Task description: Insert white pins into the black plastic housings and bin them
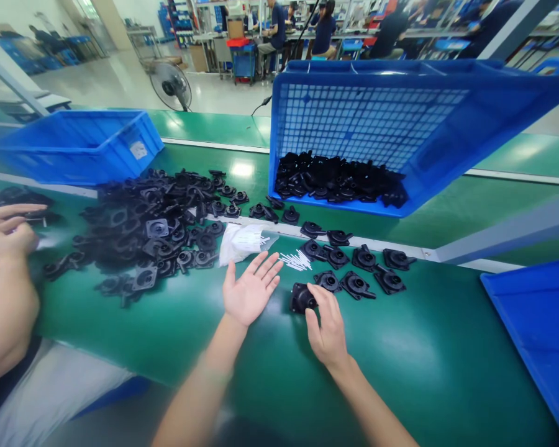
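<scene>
My left hand (250, 290) lies palm up on the green belt (214, 347), fingers spread, holding nothing. It points toward a small heap of thin white sticks (296, 260) and a clear plastic bag (242, 242). My right hand (326, 323) rests its fingers on a black plastic part (301, 298), gripping it against the belt. Two rows of similar black parts (354, 261) lie just beyond it.
A big pile of black parts (153, 230) lies to the left. A tilted blue crate (400, 130) holds more of them. Another blue bin (74, 146) stands far left, a blue tray (535, 329) at right. A co-worker's hands (7, 233) work at the left edge.
</scene>
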`<state>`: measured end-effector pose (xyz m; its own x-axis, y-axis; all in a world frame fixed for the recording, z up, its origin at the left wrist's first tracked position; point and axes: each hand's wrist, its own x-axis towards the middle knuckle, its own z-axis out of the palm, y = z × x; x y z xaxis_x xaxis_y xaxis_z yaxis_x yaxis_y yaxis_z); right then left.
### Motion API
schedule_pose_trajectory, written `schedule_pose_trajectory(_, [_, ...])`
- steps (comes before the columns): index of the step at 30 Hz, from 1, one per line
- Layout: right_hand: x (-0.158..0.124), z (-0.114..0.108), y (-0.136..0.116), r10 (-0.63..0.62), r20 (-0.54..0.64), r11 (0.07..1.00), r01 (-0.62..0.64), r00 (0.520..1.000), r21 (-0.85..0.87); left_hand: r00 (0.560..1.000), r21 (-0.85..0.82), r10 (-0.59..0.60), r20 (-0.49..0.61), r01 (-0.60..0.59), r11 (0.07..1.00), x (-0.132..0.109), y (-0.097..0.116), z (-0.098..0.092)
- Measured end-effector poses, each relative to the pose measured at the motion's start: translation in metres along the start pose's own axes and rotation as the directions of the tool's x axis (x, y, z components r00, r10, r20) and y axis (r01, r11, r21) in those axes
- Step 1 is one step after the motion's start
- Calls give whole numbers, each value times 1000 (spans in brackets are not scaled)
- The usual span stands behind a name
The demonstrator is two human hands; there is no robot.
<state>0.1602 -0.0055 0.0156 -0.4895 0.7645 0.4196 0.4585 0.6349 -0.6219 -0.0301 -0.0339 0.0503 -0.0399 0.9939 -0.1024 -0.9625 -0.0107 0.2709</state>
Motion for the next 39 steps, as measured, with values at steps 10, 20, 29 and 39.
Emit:
schedule_pose_trajectory(10, [1,1,1,55,173,998,-58,983,12,999,116,53,-2,-52,992,0,-4,-8])
schedule_pose_trajectory(20, [3,2,5,68,161,997,-62,985,-43,995,177,94,-32,-87,980,1,-7,-7])
schedule_pose_trajectory(29, [1,2,2,71,107,994,-79,992,74,986,111,110,-124,-97,989,3,-4,-9])
schedule_pose_trajectory(39, [23,-128,15,237,-197,971,-238,951,15,999,-92,25,49,-20,996,-8,-10,-23])
